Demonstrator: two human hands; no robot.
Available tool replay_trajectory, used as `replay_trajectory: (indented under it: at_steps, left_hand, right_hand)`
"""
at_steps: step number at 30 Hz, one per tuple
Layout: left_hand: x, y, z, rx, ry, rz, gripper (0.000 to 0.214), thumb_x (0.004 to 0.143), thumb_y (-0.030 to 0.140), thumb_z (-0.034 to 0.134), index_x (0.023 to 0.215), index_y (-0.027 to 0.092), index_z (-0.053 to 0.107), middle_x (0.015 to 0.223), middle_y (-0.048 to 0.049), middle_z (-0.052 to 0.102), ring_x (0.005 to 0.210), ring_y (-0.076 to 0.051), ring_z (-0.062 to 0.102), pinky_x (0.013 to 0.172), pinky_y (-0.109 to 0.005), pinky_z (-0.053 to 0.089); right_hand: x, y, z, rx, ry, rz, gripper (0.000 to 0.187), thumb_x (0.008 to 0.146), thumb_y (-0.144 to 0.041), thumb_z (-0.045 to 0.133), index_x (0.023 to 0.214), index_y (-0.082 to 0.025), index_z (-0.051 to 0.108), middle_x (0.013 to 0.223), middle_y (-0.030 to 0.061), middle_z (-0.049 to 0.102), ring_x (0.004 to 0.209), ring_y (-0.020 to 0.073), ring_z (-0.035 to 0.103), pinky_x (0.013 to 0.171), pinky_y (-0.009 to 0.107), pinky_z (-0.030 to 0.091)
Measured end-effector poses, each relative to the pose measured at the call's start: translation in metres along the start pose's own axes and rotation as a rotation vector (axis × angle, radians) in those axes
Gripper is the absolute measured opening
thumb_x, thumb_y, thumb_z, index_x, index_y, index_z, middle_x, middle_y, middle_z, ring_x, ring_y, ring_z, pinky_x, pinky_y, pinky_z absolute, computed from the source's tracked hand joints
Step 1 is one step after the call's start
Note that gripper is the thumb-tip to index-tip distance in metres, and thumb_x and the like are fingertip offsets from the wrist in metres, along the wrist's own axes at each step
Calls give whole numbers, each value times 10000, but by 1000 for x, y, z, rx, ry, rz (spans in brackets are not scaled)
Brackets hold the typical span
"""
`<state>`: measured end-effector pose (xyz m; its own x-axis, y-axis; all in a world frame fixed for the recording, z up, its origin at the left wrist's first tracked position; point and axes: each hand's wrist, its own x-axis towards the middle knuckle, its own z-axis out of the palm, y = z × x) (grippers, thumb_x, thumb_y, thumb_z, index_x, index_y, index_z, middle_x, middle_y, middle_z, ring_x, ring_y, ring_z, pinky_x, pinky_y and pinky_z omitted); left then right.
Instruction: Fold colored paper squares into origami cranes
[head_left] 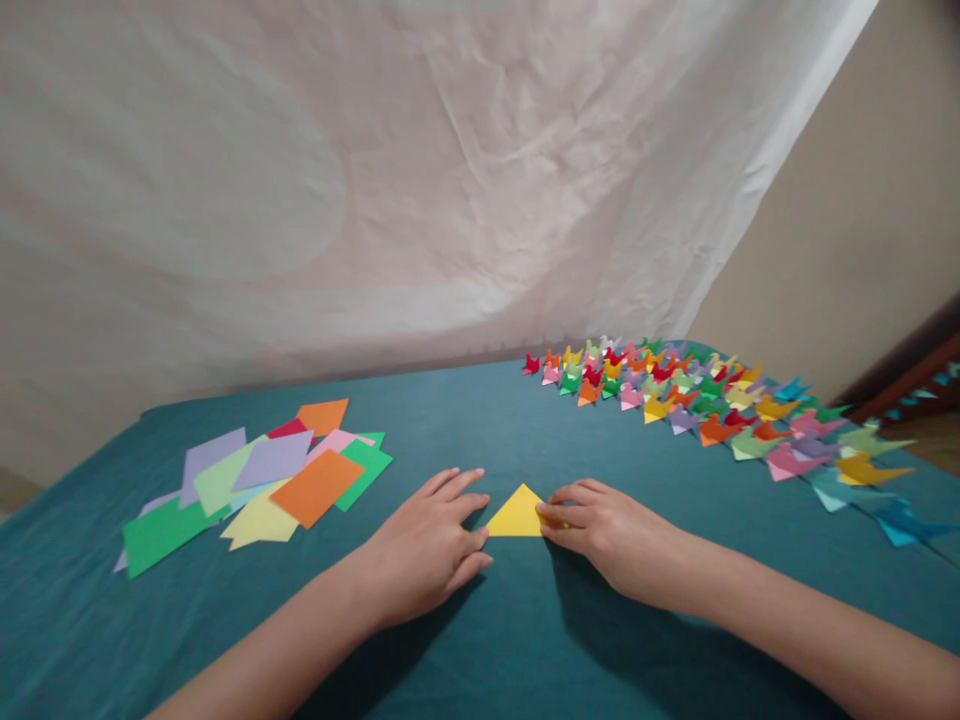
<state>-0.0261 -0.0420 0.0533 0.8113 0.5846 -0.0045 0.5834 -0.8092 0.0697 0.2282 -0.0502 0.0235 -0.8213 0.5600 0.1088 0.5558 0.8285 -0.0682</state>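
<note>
Yellow paper (pixel 517 517) lies on the cloth (pixel 450 420) between my left hand (pixel 431 545), fingers apart at one corner, and my right hand (pixel 604 530), bunched over another, whether pinching I cannot tell, and uneven pressure could crease the paper crooked.

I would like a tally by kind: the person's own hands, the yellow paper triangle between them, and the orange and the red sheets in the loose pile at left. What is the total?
Hands: 2, the left hand and the right hand
Yellow paper triangle: 1
Orange sheets: 2
Red sheet, partly covered: 1
Total: 6
</note>
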Motion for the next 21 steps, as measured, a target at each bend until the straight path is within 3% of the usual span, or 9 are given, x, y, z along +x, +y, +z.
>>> replay_trajectory:
  at_steps: [6, 10, 13, 16, 21]
  left_hand:
    - [-6, 1, -9, -4, -38, -36, 224, 874, 323, 523, 891, 216, 718, 1213, -86, 600, 1260, -318, 409, 1040, -519, 300]
    - [-4, -10, -4, -82, -60, -1, 254, 900, 303, 477, 919, 201, 709, 1168, -84, 625, 1132, -261, 534, 1001, -440, 369]
    - [2, -16, 9, -164, 56, -45, 285, 932, 261, 406, 1016, 199, 671, 1062, -60, 665, 1013, -208, 584, 937, -380, 416]
    - [7, -14, 26, -237, 185, -104, 284, 922, 287, 442, 1148, 206, 595, 1122, -66, 626, 1039, -207, 551, 916, -365, 421]
    - [11, -5, 41, -318, 219, -86, 449, 871, 344, 550, 1290, 208, 461, 1276, -75, 538, 1163, -220, 475, 1003, -385, 365]
  right_hand:
    - [-2, 1, 0, 15, 14, -3, 266, 889, -112, 462, 1050, -186, 660, 1082, 92, 652, 1022, 210, 536, 886, 367, 396]
    - [-2, 3, 5, 55, 36, -1, 259, 896, -118, 459, 1049, -191, 656, 1081, 79, 651, 1012, 202, 534, 885, 366, 396]
    - [0, 6, 14, 129, 122, 26, 276, 889, -101, 442, 1030, -199, 658, 1050, 65, 652, 971, 192, 540, 869, 362, 403]
    - [2, 8, 24, 188, 221, 80, 319, 838, -52, 455, 1047, -196, 648, 1008, 75, 635, 931, 193, 536, 814, 349, 427]
    - [5, 10, 35, 285, 332, 131, 283, 867, -107, 467, 1087, -199, 618, 995, 80, 612, 897, 192, 535, 784, 345, 452]
